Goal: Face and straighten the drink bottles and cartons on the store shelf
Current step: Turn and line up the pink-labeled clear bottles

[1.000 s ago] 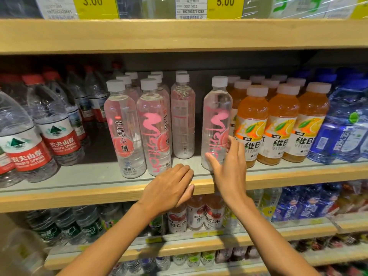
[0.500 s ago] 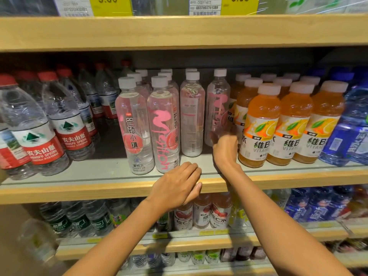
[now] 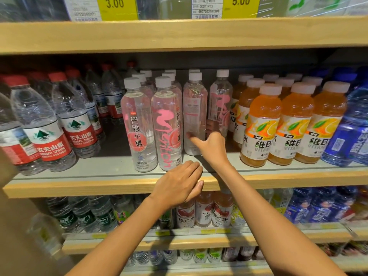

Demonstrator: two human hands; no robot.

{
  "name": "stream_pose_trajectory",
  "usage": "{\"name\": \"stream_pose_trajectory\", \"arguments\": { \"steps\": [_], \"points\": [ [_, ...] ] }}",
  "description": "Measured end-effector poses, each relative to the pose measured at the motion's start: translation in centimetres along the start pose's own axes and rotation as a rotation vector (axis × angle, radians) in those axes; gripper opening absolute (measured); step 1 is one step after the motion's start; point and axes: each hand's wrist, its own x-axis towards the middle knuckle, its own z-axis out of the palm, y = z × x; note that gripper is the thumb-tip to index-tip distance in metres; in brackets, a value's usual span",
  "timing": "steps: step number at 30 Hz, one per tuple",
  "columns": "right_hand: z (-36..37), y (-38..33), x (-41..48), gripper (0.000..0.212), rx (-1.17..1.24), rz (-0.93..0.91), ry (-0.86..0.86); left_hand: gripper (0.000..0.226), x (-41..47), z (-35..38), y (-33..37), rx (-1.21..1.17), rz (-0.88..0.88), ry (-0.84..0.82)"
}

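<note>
My right hand (image 3: 214, 145) reaches into the middle shelf and grips the lower part of a clear bottle with pink lettering (image 3: 220, 100). That bottle stands upright, set back between a plain-faced clear bottle (image 3: 194, 114) and the orange vitamin drinks (image 3: 262, 124). The thumb sticks out left and touches the plain-faced bottle. Two more pink-labelled bottles (image 3: 168, 126) stand at the front, left of my hand. My left hand (image 3: 179, 186) rests palm down on the wooden shelf edge (image 3: 99, 186), holding nothing.
Red-capped water bottles (image 3: 47, 132) fill the left of the shelf and blue bottles (image 3: 350, 132) the right. Above is a wooden shelf (image 3: 179, 34) with yellow price tags. Lower shelves hold small drink bottles (image 3: 205, 210).
My right hand has pushed the pink-lettered bottle from the shelf's front back into the row beside the orange drinks. My left hand has stayed on the shelf edge.
</note>
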Motion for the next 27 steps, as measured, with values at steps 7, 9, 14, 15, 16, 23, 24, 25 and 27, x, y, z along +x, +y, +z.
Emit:
{"name": "stream_pose_trajectory", "arguments": {
  "steps": [7, 9, 14, 15, 16, 23, 24, 25, 27],
  "points": [
    [0.9, -0.2, 1.0, 0.041, 0.030, 0.117, -0.128, 0.039, 0.2, -0.6, 0.4, -0.003, -0.016, -0.009],
    [0.5, -0.4, 1.0, 0.034, 0.036, 0.091, -0.163, 0.039, 0.2, -1.1, 0.6, -0.024, -0.038, -0.033],
    [-1.0, 0.1, 0.1, 0.043, 0.056, -0.028, -0.068, 0.039, -0.3, -2.5, 1.5, -0.243, -0.235, 0.012],
    [-1.4, 0.1, -0.1, 0.044, 0.061, -0.043, -0.039, 0.039, -0.3, -2.9, 1.7, -0.315, -0.320, 0.069],
    [-2.0, -0.1, -0.4, 0.042, 0.052, -0.044, -0.007, 0.038, 0.0, -3.4, 1.9, -0.393, -0.412, 0.142],
    [-4.5, -0.8, -4.3, 0.062, 0.230, -0.042, -0.071, 0.022, 5.5, -8.7, 1.5, -0.879, -0.782, 0.526],
    [-4.6, -1.0, -5.2, 0.064, 0.243, -0.057, -0.091, 0.024, 6.3, -9.3, 1.6, -0.970, -0.802, 0.520],
    [-4.7, -1.1, -6.0, 0.066, 0.253, -0.066, -0.111, 0.031, 7.1, -9.9, 1.7, -1.056, -0.818, 0.507],
    [-4.7, -1.3, -7.4, 0.065, 0.264, -0.071, -0.155, 0.048, 8.3, -10.6, 2.0, -1.147, -0.855, 0.465]
  ]
}}
